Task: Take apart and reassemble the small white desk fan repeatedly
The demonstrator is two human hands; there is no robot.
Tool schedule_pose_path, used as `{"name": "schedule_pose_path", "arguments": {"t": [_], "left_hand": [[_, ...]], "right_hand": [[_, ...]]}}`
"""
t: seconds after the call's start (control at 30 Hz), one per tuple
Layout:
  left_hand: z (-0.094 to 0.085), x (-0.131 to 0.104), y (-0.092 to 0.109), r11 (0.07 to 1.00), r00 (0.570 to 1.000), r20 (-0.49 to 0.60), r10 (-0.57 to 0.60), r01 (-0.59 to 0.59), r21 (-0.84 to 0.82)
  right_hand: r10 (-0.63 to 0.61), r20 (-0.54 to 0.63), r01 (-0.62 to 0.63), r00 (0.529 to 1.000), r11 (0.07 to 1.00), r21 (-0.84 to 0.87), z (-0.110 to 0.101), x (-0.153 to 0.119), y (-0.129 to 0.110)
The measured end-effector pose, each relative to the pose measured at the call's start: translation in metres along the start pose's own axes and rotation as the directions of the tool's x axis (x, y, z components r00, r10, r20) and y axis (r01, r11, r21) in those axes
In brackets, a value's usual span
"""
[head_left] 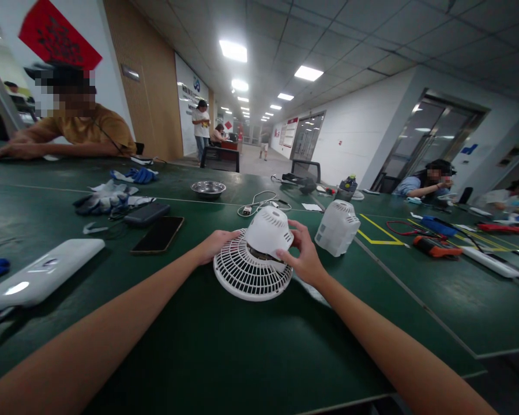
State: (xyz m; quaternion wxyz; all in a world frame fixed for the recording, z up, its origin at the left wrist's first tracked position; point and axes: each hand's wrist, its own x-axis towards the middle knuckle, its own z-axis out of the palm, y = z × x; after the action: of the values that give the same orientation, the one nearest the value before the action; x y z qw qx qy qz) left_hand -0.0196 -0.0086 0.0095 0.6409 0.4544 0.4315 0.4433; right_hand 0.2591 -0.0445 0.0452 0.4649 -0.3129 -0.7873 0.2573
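Observation:
A round white fan grille (254, 282) lies on the green table in front of me, with a white domed motor housing (268, 227) on top of it. Between housing and grille a gap shows darker parts inside. My left hand (215, 245) grips the grille's left rim; its fingertips are partly hidden behind the rim. On the right side of the housing, my right hand (305, 253) has its thumb in front and fingers behind, closed around it. A second white plastic housing part (337, 227) stands on the table to the right of my right hand.
Left of me lie a phone (159, 235), a dark power bank (147, 214), a white device (47, 271) and work gloves (104, 199). Ahead are a metal bowl (208, 189) and a white cable (259, 202). An orange multimeter (436, 248) lies right. People sit around the table.

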Motion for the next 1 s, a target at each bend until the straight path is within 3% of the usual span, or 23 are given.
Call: {"name": "schedule_pose_path", "arguments": {"t": [0.13,0.23,0.3,0.4,0.47,0.6,0.8,1.0], "left_hand": [[0.000,0.002,0.000,0.999,1.000,-0.025,-0.004,0.005,0.037],[-0.003,0.006,0.000,0.979,0.997,-0.073,0.033,-0.018,0.201],[-0.003,0.005,0.004,0.911,0.979,-0.140,0.149,-0.081,0.404],[0.005,-0.004,0.016,0.746,0.881,-0.181,0.437,-0.243,0.620],[0.017,-0.015,0.025,0.683,0.838,-0.083,0.540,-0.378,0.625],[0.042,-0.032,0.038,0.657,0.853,0.269,0.448,-0.518,0.548],[0.047,-0.032,0.040,0.483,0.819,0.315,0.479,-0.546,0.685],[0.048,-0.035,0.041,0.525,0.832,0.338,0.440,-0.544,0.655]], "right_hand": [[-0.052,0.050,0.059,0.997,0.987,-0.150,0.000,0.000,-0.001],[-0.066,0.040,0.072,0.997,0.983,-0.169,-0.003,0.001,0.001],[-0.053,0.025,0.056,0.998,0.987,-0.149,-0.004,0.001,0.001],[-0.018,0.006,0.019,1.000,0.996,-0.082,-0.005,0.001,0.001],[0.011,0.016,-0.011,1.000,0.999,-0.036,-0.005,0.001,0.000],[0.050,0.059,-0.047,0.997,0.998,-0.049,-0.005,0.001,-0.004],[-0.027,0.090,0.041,0.996,0.986,-0.160,-0.010,0.001,-0.011],[-0.041,0.119,0.063,0.992,0.980,-0.186,-0.014,0.000,-0.012]]}}
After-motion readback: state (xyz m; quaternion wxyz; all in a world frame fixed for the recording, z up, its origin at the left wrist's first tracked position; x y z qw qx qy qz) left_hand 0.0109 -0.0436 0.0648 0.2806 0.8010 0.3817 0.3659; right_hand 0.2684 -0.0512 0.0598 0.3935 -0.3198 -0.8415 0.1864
